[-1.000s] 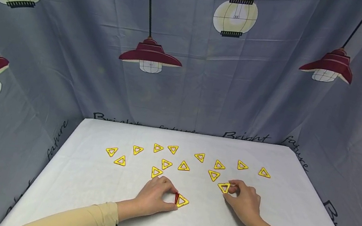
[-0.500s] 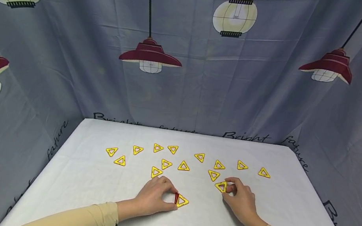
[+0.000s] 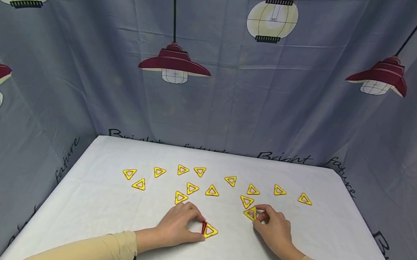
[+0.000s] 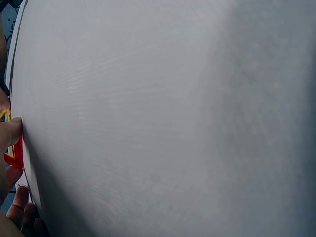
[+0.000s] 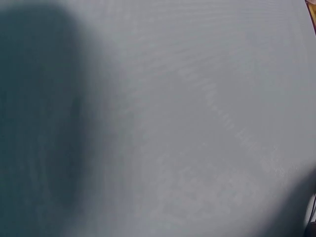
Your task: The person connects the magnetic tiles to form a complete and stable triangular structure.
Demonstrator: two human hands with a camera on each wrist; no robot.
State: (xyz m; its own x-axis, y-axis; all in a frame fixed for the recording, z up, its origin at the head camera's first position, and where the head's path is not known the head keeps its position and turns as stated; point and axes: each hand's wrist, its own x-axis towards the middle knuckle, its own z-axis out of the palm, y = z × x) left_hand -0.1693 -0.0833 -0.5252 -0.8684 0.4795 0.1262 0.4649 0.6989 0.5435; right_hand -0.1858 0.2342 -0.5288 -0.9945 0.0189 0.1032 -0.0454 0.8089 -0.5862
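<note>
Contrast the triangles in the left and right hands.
The left triangle, in the left hand, points right in the head view; the right triangle, in the right hand, points left. The left triangle has a red piece at its base; the right triangle shows none. Both are yellow, hollow-centred frames.

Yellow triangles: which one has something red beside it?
The yellow triangle at the left hand, lowest in the head view. A red piece sits along its left edge; none of the others shows red beside it.
</note>
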